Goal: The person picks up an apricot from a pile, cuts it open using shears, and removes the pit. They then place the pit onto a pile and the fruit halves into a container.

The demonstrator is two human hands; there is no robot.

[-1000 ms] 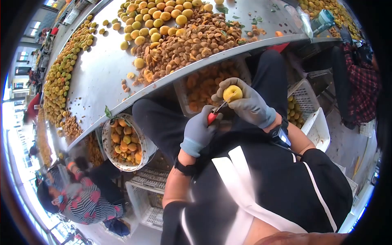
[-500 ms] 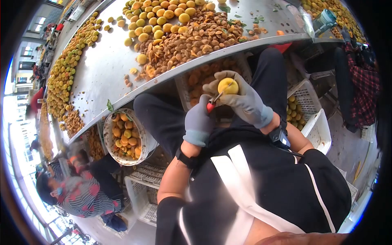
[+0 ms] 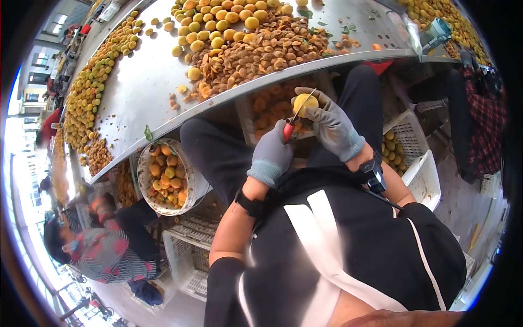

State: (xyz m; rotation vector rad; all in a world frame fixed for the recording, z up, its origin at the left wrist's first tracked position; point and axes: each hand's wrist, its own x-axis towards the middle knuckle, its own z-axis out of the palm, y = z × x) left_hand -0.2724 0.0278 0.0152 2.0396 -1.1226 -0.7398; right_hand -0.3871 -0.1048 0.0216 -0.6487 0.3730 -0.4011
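Currently one fruit, yellow and roundish, is pinched between thumb and fingers of the gloved right hand, just beyond the lap by the table edge. Blade of a red-handled knife runs slantwise across its face; can't tell how deep it cuts. Gloved left hand is curled round the knife handle. Behind, a crate of orange pieces, partly blocked by hands and table edge. Metal table: brown pit heap, whole yellow fruits beyond it. White bucket of orange-yellow fruit beside left knee; another crate with yellow fruit at right.
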